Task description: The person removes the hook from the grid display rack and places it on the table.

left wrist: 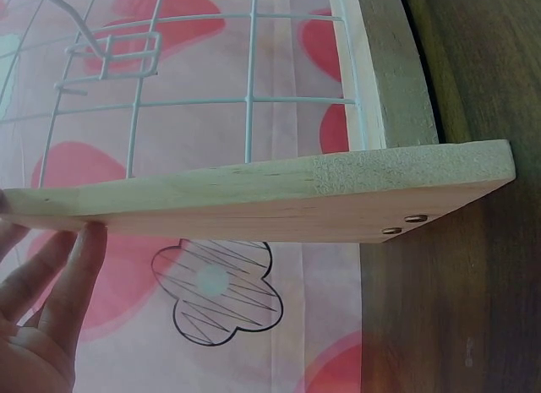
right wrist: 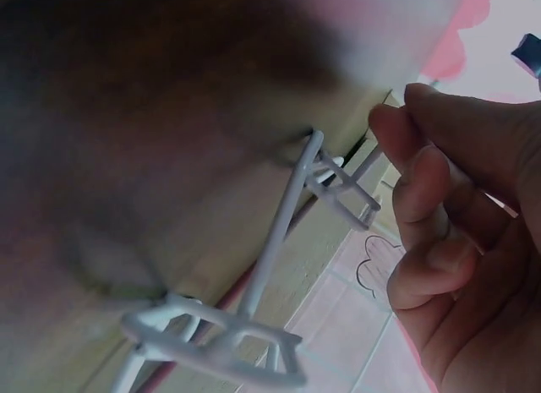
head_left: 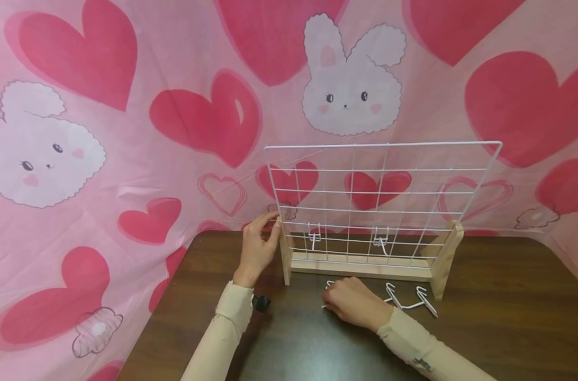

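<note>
A white wire grid rack (head_left: 348, 191) stands upright in a wooden base (head_left: 365, 267). My left hand (head_left: 260, 244) holds the upper end of the left wooden side piece (left wrist: 245, 203), fingers against its outer face. Two white wire hooks (head_left: 314, 237) hang on the grid's lower rows. On the table before the base, my right hand (head_left: 355, 301) pinches a white wire hook (head_left: 330, 284), mostly hidden by the fingers. Just right of that hand lie more white hooks (head_left: 427, 302), seen close in the right wrist view as white hooks (right wrist: 215, 342) with long prongs.
The dark wooden table (head_left: 508, 317) has rounded far corners. Behind it hangs a pink cloth (head_left: 184, 47) with hearts and rabbits. The right wooden side piece (head_left: 448, 259) stands close to the loose hooks. A small black object (head_left: 261, 303) sits at the left cuff.
</note>
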The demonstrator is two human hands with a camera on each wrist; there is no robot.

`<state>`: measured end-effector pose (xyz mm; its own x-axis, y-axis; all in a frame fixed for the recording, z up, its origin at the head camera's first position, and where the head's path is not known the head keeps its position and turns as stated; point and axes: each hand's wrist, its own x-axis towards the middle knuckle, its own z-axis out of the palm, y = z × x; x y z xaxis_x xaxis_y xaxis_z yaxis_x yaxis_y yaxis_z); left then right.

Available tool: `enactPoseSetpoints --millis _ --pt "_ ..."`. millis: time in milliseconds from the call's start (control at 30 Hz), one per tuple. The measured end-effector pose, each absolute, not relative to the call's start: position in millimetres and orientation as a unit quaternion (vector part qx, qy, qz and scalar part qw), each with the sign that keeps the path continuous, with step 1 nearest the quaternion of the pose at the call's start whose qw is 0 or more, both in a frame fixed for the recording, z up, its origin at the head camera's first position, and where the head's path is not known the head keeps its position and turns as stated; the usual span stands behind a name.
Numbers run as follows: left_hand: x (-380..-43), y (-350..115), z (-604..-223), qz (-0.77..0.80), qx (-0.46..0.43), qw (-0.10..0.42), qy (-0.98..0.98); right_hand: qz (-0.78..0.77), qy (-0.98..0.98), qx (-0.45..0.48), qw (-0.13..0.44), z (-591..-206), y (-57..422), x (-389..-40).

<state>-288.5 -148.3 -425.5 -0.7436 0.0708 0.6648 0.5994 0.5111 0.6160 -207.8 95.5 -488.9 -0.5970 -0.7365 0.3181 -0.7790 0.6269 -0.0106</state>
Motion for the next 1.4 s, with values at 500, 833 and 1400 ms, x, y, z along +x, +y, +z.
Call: enactPoseSetpoints --millis 500,833,1400 --pt "-287 -147 -429 -0.453 -0.197 0.29 -0.819 0.044 -0.893 0.429 0.126 -496 91 -202" --pt "-287 -148 -431 -0.451 -0.195 0.293 -0.82 0.034 -0.885 0.446 0.127 -494 92 -197" --pt "-288 -147 -426 -0.453 -0.199 0.292 -0.818 0.071 -0.875 0.459 0.134 -488 93 -197"
